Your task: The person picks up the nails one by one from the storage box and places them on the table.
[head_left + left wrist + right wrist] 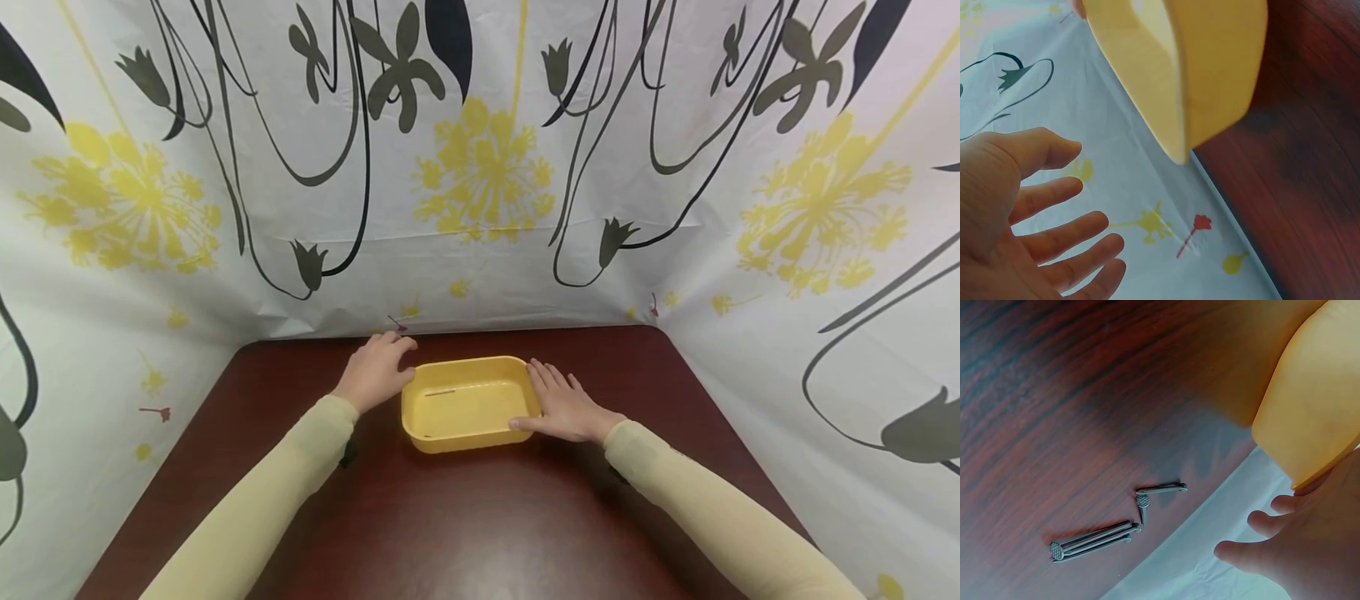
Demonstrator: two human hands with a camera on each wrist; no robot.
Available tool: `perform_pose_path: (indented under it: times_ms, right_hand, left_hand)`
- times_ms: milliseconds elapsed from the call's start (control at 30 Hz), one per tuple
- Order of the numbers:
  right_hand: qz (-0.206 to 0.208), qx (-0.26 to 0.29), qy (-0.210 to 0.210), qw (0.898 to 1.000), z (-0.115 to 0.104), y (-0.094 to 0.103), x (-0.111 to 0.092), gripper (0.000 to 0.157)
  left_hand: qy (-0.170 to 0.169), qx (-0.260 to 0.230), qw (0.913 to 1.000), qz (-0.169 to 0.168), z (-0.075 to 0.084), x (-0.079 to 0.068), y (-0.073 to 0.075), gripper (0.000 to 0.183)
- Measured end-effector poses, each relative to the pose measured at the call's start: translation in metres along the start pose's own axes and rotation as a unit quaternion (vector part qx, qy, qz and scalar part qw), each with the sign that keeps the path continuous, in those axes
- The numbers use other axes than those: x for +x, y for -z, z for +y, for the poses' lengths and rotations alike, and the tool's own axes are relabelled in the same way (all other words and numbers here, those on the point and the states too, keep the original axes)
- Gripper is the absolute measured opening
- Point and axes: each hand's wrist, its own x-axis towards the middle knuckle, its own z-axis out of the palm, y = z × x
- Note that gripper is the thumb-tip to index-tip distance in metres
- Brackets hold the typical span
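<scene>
A yellow plastic tray [467,442] with rounded corners is between the two hands in the head view. One thin dark nail [440,392] lies inside it. My right hand [564,410] holds the tray's right end, its thumb over the near rim and its fingers along the outer side. At the opposite end is my left hand [377,371], its thumb close to the rim. The left wrist view shows its fingers spread and loosely bent, with a gap to the tray [1222,69]. Several grey nails [1094,542] with patterned heads lie on the table in the right wrist view.
The dark red-brown wooden table [465,517] reflects light near its front. White cloth [487,275] with grey stems and yellow flowers hangs around its back and sides, close to the table edge.
</scene>
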Motion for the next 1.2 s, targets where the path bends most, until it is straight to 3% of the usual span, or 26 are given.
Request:
perform_pose_path:
  times_ms: [300, 567, 933, 1067, 1200]
  right_hand:
    - [0.001, -0.002, 0.000, 1.000, 0.001, -0.003, 0.000, 0.124]
    - [-0.004, -0.005, 0.004, 1.000, 0.000, 0.001, -0.001, 0.124]
    - [-0.012, -0.015, 0.005, 1.000, 0.000, 0.001, 0.002, 0.125]
    - [-0.010, -0.018, 0.009, 1.000, 0.000, 0.003, 0.003, 0.125]
    - [-0.010, -0.017, 0.012, 1.000, 0.000, 0.005, 0.004, 0.126]
  left_hand:
    - [0.008, -0.037, 0.9988, -0.030, 0.012, 0.017, -0.003, 0.036]
    - [-0.023, -0.031, 0.9956, -0.086, 0.027, 0.031, -0.017, 0.032]
    - [-0.058, 0.029, 0.9854, -0.158, 0.038, 0.049, -0.037, 0.032]
    - [-0.065, 0.050, 0.9814, -0.174, 0.038, 0.056, -0.045, 0.011]
    - [-0.070, 0.089, 0.9752, -0.190, 0.038, 0.063, -0.056, 0.028]
